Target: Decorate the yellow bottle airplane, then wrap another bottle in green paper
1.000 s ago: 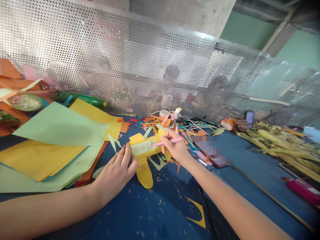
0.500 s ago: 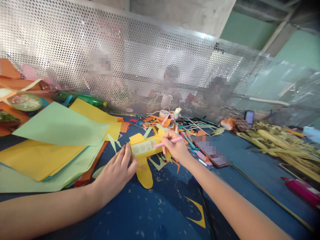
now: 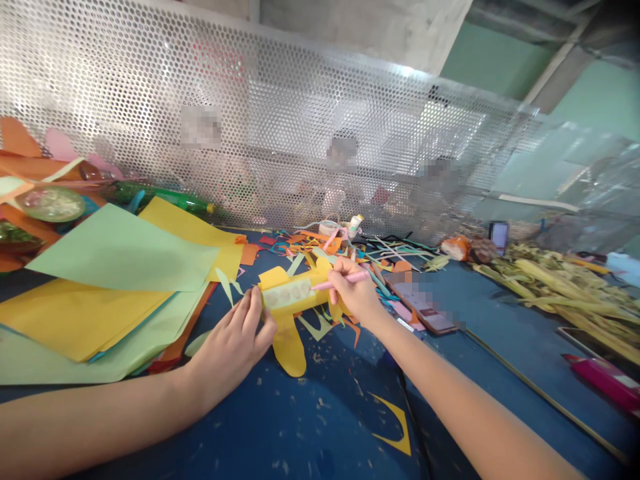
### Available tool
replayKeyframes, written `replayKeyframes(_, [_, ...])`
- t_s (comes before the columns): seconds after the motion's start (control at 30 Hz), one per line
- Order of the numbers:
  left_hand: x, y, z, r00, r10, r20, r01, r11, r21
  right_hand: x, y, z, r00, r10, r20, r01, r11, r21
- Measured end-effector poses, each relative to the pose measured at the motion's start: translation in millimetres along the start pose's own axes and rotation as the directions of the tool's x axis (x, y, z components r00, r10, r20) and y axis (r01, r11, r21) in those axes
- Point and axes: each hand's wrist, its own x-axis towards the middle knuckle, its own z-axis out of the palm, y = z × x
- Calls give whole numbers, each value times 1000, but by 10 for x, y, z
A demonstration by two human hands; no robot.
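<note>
A yellow paper plane shape (image 3: pixel 289 313) lies on the blue table (image 3: pixel 310 427), with a pale strip bearing drawn circles along its body. My left hand (image 3: pixel 231 347) presses its left end, fingers curled against the paper edge. My right hand (image 3: pixel 354 293) grips a pink pen (image 3: pixel 340 281) whose tip rests on the right end of the pale strip.
Sheets of green, yellow and orange paper (image 3: pixel 110 280) are stacked at the left. Coloured scraps (image 3: pixel 340 247) litter the table behind the plane. A phone (image 3: pixel 423 303) lies to the right, dried leaves (image 3: pixel 565 287) farther right, a pink object (image 3: pixel 607 379) at the right edge. A perforated metal screen (image 3: pixel 300 133) stands behind.
My right hand and the pink pen have shifted slightly to the right along the strip. My left hand has stayed in place.
</note>
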Motion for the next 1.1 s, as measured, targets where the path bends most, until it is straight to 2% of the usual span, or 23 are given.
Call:
replayKeyframes(0.4, [7, -3, 3, 1000, 1, -12, 0, 998, 63, -10, -15, 29, 1000, 6, 30, -5, 1000, -16])
replayKeyframes(0.73, [7, -4, -7, 999, 11, -41, -9, 999, 51, -13, -39, 31, 999, 18, 44, -18, 1000, 0])
replayKeyframes(0.93, [3, -2, -4, 1000, 14, -9, -14, 999, 42, 2, 6, 3, 1000, 0, -22, 0, 1000, 6])
replayKeyframes(1.1, [-4, 4, -22, 1000, -15, 16, 14, 999, 42, 34, -5, -21, 984, -52, -172, 50, 999, -19])
